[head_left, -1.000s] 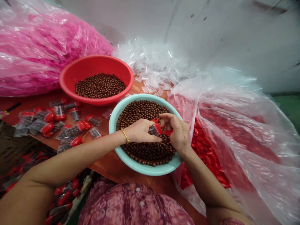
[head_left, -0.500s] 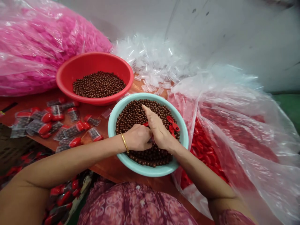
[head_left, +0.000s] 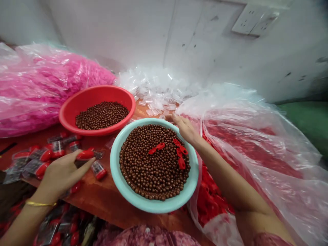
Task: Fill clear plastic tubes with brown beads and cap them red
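My left hand (head_left: 61,172), with a gold bangle at its wrist, is over the small filled containers left of the light blue basin (head_left: 116,186). A red-capped container (head_left: 87,154) shows between its thumb and fingers. My right hand (head_left: 185,128) is at the basin's back right rim, its fingers reaching toward loose clear pieces (head_left: 153,112); its fingertips are partly hidden, and whether it grips anything is unclear. Brown beads (head_left: 151,171) fill much of the basin. Several red caps (head_left: 181,162) lie on the beads.
A red basin (head_left: 64,118) with brown beads stands back left, beside a bag of pink pieces (head_left: 51,75). Filled containers (head_left: 41,160) lie at the left. A plastic bag of red parts (head_left: 246,136) is at the right. A wall socket (head_left: 253,20) is behind.
My hands have moved apart from over the basin, the left to the containers and the right to the back rim. The view has tilted up, showing more wall.
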Tool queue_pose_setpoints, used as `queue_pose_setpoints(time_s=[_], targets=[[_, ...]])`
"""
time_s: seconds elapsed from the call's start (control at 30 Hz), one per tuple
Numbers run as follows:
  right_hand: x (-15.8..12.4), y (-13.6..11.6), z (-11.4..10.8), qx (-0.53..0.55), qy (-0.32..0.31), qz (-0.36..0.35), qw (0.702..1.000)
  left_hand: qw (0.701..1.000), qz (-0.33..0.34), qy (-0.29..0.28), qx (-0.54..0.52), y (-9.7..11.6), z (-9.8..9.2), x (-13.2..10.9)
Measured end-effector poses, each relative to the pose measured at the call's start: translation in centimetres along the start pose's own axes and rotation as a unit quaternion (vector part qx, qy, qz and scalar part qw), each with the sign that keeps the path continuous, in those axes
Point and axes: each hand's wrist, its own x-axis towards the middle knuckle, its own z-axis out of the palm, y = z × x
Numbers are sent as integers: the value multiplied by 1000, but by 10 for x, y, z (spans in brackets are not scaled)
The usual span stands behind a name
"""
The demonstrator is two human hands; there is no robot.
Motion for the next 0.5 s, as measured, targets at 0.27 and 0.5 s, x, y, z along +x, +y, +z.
queue_pose_setpoints(time_s=[0.27,0.5], targets=[[78,75,-12,-198,-134,88,967,966,-27,-73,-247,5,25,-11],[55,124,-25,-167,-200,53,964,847,-104,-120,-507,62,81,-29]])
